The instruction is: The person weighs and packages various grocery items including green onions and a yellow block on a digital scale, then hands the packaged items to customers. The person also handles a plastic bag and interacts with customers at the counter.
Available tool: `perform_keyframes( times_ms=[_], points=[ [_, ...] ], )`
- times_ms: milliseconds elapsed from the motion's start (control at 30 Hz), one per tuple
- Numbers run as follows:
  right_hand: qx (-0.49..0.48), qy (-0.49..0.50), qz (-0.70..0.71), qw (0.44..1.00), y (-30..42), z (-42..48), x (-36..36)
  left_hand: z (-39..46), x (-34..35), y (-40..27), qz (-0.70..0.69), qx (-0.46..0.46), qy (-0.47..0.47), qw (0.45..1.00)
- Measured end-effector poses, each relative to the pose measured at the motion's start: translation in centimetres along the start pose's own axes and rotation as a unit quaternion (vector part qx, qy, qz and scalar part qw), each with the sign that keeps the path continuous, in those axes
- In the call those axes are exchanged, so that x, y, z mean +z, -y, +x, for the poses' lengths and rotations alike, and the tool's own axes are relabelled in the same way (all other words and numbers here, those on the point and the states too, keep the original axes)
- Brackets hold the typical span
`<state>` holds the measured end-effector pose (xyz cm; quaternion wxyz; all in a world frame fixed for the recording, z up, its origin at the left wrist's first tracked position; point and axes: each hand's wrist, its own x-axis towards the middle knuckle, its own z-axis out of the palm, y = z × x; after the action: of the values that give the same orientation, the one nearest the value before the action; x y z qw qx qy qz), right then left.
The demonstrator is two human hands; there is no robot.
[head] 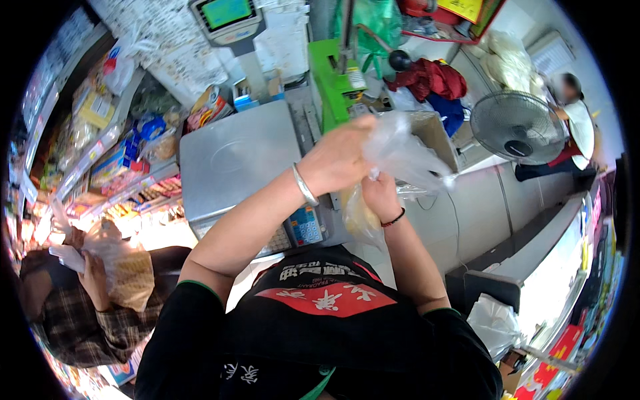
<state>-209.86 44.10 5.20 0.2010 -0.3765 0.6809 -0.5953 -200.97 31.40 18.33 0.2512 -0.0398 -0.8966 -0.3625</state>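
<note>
A clear plastic bag (361, 220) with something yellowish inside hangs from my right hand (382, 196), whose fingers are closed around its gathered neck. The loose upper part of the bag (407, 152) spreads out to the right above that hand. My left hand (340, 152), with a silver bangle at the wrist, is closed on the plastic at the bag's upper part; its fingertips are blurred and partly hidden. Just beyond my hands stands a green bench machine (330, 95) with a lever ending in a black ball knob (399, 60).
An electronic scale with a metal pan (240, 150) and raised display (227, 17) lies left. Behind the bag is a cardboard box (435, 132). A fan (519, 127) stands right, with another person beyond. At left, a person in plaid holds a filled plastic bag (130, 275) beside stocked shelves (95, 155).
</note>
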Motion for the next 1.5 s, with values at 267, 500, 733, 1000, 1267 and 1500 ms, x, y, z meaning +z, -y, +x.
perform_keyframes(
  times_ms=[267,500,733,1000,1267,1500],
  points=[
    [-0.089,-0.203,-0.329,0.918,0.7,8.7,-4.6,5.9,4.0,5.2,-0.504,-0.400,-0.139,0.753],
    [-0.119,-0.190,0.012,0.975,-1.7,13.2,-6.2,4.2,0.2,7.5,-0.540,-0.405,-0.212,0.707],
    [-0.154,-0.111,-0.153,0.970,13.2,17.2,-6.1,4.0,-0.4,6.5,-0.513,-0.419,-0.236,0.711],
    [-0.077,-0.131,-0.012,0.988,-0.6,-1.3,-5.2,1.7,-1.2,8.1,-0.469,-0.437,-0.194,0.743],
    [-0.071,-0.131,0.180,0.972,5.5,-1.3,-8.5,4.3,-0.7,9.1,-0.022,-0.216,-0.094,0.972],
    [0.203,-0.203,0.331,0.899,-2.8,-3.2,-8.0,4.6,4.2,3.3,0.079,0.021,-0.098,0.992]
  ],
)
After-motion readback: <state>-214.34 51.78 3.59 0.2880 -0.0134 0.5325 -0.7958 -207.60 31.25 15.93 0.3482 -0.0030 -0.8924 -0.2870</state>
